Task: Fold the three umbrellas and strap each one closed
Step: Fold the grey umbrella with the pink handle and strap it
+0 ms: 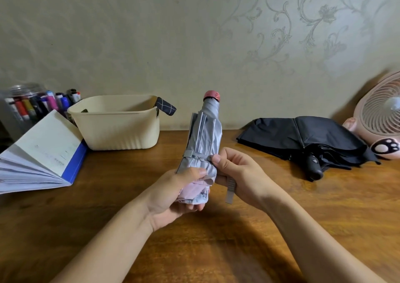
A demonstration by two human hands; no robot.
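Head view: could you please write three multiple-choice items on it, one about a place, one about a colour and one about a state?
1. Where does the black umbrella lie? A) in a lap B) on the table beside the pink fan C) on the floor
2. What colour is the cap of the grey umbrella? A) green B) yellow C) pink
3. How is the black umbrella? A) loose, unstrapped B) rolled tight and strapped C) held overhead
Answers: 1 B, it rests on the wood next to the fan; 2 C, the top cap is pink; 3 A, its canopy sprawls while the left hand grips the grey umbrella and the right hand pinches its strap.
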